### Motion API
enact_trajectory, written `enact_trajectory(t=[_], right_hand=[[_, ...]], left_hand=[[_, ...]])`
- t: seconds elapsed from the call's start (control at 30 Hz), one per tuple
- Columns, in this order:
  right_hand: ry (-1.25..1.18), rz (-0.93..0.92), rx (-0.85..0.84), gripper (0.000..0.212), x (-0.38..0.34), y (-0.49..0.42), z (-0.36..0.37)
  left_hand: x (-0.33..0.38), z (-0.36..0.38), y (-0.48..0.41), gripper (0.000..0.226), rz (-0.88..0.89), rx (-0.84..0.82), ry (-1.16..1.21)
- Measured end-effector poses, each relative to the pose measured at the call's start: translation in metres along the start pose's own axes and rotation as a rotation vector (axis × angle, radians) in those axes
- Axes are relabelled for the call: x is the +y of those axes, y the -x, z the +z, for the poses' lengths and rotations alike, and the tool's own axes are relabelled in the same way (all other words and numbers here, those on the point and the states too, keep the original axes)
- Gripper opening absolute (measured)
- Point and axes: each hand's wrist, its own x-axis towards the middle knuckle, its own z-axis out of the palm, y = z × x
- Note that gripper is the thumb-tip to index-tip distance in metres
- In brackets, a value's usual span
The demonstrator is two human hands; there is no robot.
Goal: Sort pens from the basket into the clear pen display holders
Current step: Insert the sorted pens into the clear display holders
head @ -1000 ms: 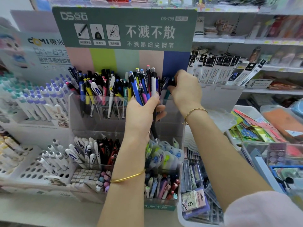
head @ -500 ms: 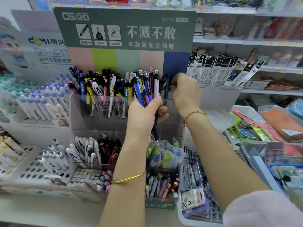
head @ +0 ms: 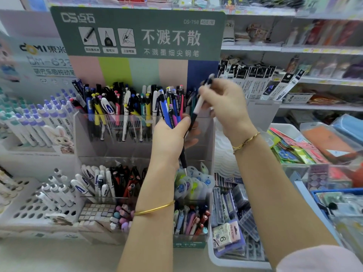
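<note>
My left hand (head: 170, 138) grips a bundle of coloured pens (head: 172, 107) upright in front of the clear tiered pen display holder (head: 206, 134). One dark pen (head: 183, 160) of the bundle hangs below my fist. My right hand (head: 225, 107) pinches a white-and-black pen (head: 199, 103) near its top, tilted, just right of the bundle; it is blurred. The holder's upper tier is packed with several upright pens (head: 117, 108), mostly on its left. The lower tier holds white and black pens (head: 110, 181). No basket can be picked out.
A green brand sign (head: 137, 32) rises behind the holder. White-and-purple pens (head: 35, 118) stand on the left, a white peg tray (head: 25, 209) below them. Packaged refills (head: 255, 79) hang on the right, above bins of stationery (head: 231, 213). Shelves run across the back.
My right hand has drawn back from the holder's upper right compartment toward me and now holds a white-and-black pen beside the bundle. My left hand stays about where it was.
</note>
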Motion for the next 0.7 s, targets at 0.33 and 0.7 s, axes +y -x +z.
enact_trajectory(t=[0.33, 0.7], right_hand=[[0.403, -0.199, 0.271, 0.015, 0.016, -0.025, 0.007], [0.986, -0.053, 0.194, 0.016, 0.039, -0.036, 0.021]], left_hand=[[-0.001, 0.001, -0.001, 0.01, -0.006, 0.036, 0.022], [0.002, -0.004, -0.002, 0.015, 0.009, -0.004, 0.07]])
